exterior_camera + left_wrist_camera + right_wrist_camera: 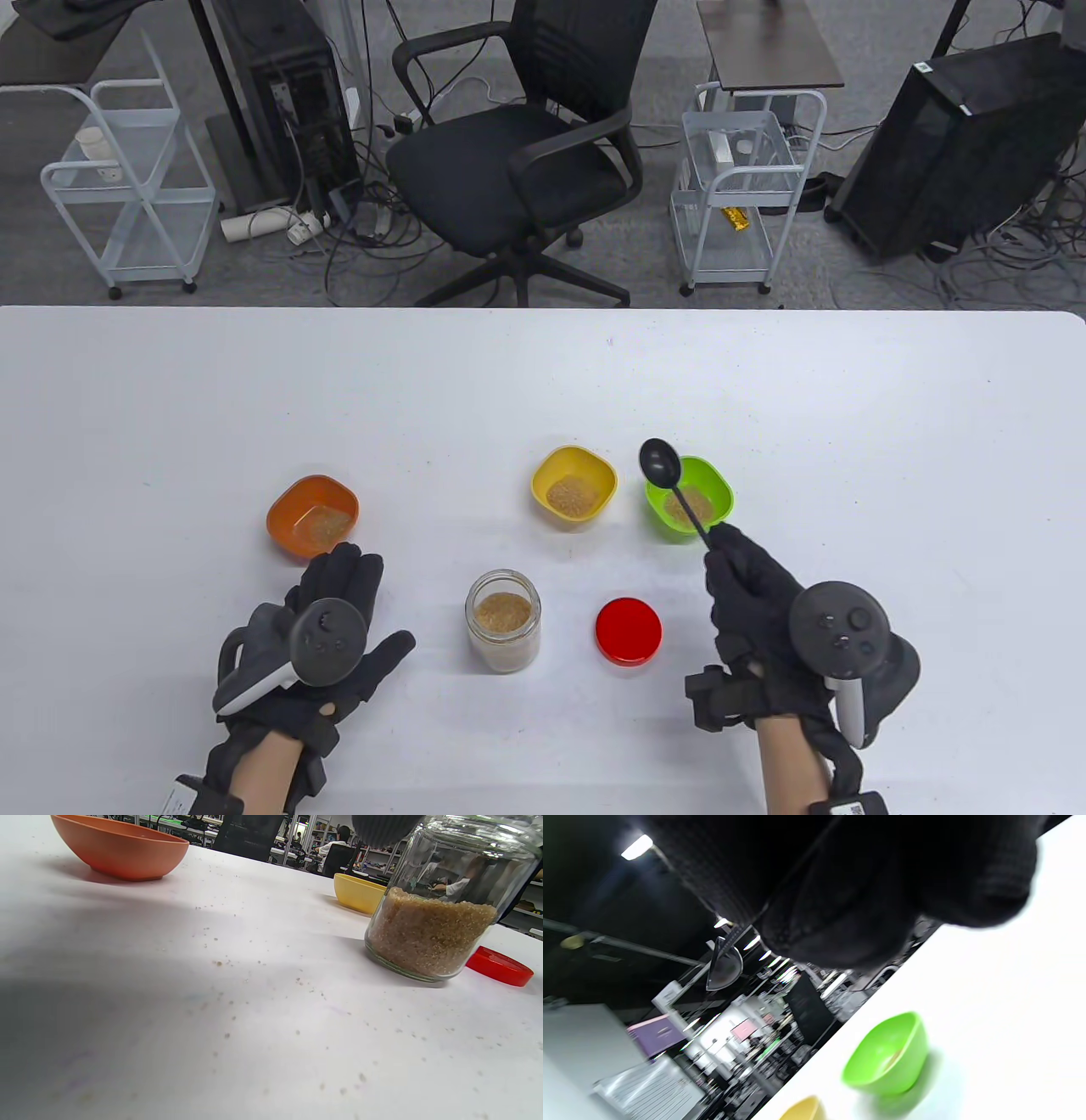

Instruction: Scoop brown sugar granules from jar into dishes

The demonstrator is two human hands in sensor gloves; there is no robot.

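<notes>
An open glass jar (503,621) of brown sugar stands at the table's front middle; it also shows in the left wrist view (428,921). An orange dish (312,516), a yellow dish (574,486) and a green dish (688,495) each hold some sugar. My right hand (747,594) grips the handle of a black spoon (660,464), its empty bowl raised above the green dish's left rim. The green dish also shows in the right wrist view (888,1056). My left hand (327,632) rests flat and open on the table, left of the jar, below the orange dish.
The jar's red lid (628,631) lies on the table right of the jar. Loose sugar grains (263,984) are scattered on the white table (170,407). An office chair (526,144) and wire carts stand beyond the far edge.
</notes>
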